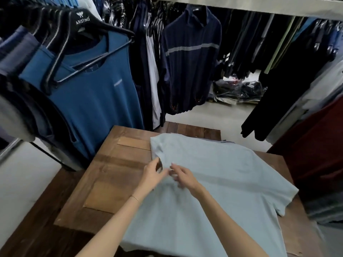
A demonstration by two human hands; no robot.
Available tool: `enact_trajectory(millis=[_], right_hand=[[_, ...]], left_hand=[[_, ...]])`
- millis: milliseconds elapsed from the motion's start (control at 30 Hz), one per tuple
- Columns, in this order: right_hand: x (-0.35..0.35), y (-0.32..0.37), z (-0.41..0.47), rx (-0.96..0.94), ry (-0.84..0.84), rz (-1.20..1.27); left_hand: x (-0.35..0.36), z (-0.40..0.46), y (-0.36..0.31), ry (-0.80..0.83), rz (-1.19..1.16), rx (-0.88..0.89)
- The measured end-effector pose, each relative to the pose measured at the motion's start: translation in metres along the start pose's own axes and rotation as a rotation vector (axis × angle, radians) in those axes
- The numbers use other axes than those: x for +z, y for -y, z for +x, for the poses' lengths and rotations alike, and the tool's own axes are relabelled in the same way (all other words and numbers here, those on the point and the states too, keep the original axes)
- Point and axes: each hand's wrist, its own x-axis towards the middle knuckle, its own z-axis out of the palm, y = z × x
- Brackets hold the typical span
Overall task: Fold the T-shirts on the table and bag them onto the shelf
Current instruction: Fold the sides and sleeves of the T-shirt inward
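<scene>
A pale blue T-shirt (219, 182) lies spread flat over the wooden table (115, 175), one sleeve hanging toward the right edge. At its left side, near the collar, my left hand (153, 175) pinches the fabric edge between thumb and fingers. My right hand (182, 176) is just beside it, fingers curled down onto the cloth at the same spot; its grip is blurred. A sliver of another garment (225, 141) shows under the shirt's far edge.
A rack of hanging clothes crowds the left, with a blue T-shirt (89, 101) on a black hanger reaching the table's left corner. Dark garments (191, 62) hang behind. Bagged clothes (239, 91) lie on the floor beyond. More hanging clothes (315, 145) stand close on the right.
</scene>
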Motion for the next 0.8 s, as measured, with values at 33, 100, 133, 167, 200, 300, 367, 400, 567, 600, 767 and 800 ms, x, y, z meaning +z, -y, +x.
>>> enact_trajectory(millis=[33, 100, 133, 167, 200, 300, 367, 400, 567, 600, 767, 800], right_hand=[[-0.004, 0.001, 0.003, 0.037, -0.001, 0.089], [-0.011, 0.000, 0.009, 0.040, -0.003, 0.185], [-0.013, -0.001, 0.011, 0.034, -0.002, 0.188], [-0.014, -0.003, 0.014, 0.037, -0.004, 0.167], [-0.015, -0.005, 0.017, 0.045, -0.008, 0.144], [-0.013, -0.011, 0.030, 0.068, -0.038, 0.091], [-0.012, -0.014, 0.038, 0.074, -0.073, 0.071], [-0.012, -0.015, 0.041, 0.078, -0.084, 0.071], [-0.013, -0.021, 0.046, 0.096, -0.097, 0.061], [-0.013, -0.021, 0.044, 0.093, -0.096, 0.067], [-0.014, -0.021, 0.039, 0.083, -0.094, 0.099], [-0.013, -0.021, 0.038, 0.077, -0.100, 0.096]], left_hand=[[0.010, -0.002, -0.003, 0.094, 0.044, 0.028], [0.026, -0.008, -0.003, 0.194, 0.099, 0.004], [0.032, -0.010, 0.000, 0.182, 0.121, -0.024], [0.036, -0.013, 0.003, 0.137, 0.124, -0.043], [0.037, -0.017, 0.005, 0.066, 0.115, -0.065], [0.031, -0.036, 0.017, -0.216, 0.110, -0.087], [0.023, -0.054, 0.029, -0.378, 0.115, -0.114], [0.018, -0.065, 0.034, -0.437, 0.122, -0.142], [0.001, -0.117, 0.060, -0.601, 0.151, -0.268], [0.000, -0.128, 0.065, -0.605, 0.188, -0.287], [-0.010, -0.172, 0.088, -0.592, 0.607, -0.300], [-0.011, -0.179, 0.091, -0.579, 0.660, -0.311]])
